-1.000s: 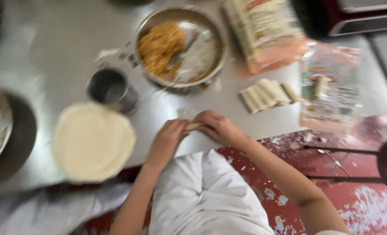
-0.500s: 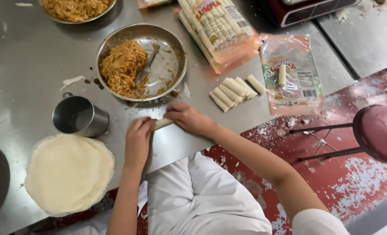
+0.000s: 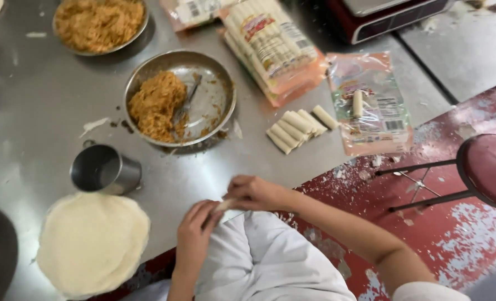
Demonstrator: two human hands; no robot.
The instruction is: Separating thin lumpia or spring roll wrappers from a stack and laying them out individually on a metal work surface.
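Holding: both hands meet at the near edge of the metal table (image 3: 30, 83), pinching one small pale roll (image 3: 224, 204) between them.
Left hand: the left hand (image 3: 195, 234) has its fingers curled shut on the left end of the roll.
Right hand: the right hand (image 3: 254, 193) has its fingers closed on the right end of the roll, touching the left hand's fingertips.
Roll: it is thin and pale, mostly hidden by the fingers, just above the person's white apron (image 3: 264, 262).
Left of the hands: a round stack of flat dough sheets (image 3: 92, 242) lies on the table, near the left hand.
Cup: a metal cup (image 3: 104, 170) stands just behind the dough sheets.
Pan: a round metal pan (image 3: 212, 106) sits further back with orange shredded filling (image 3: 154, 105) on its left side and a spoon (image 3: 185, 103) lying in it.
Finished rolls: a row of pale rolls (image 3: 298, 127) lies side by side to the right of the pan.
Packets: a full packet of pale sticks (image 3: 273, 47) lies behind the row, and a nearly flat packet (image 3: 373, 108) with one stick in it lies to the right.
Far back: a second pan of filling (image 3: 100, 22) sits at the top edge.
Floor: a red stool (image 3: 490, 170) stands on the red floor, well apart from the hands.
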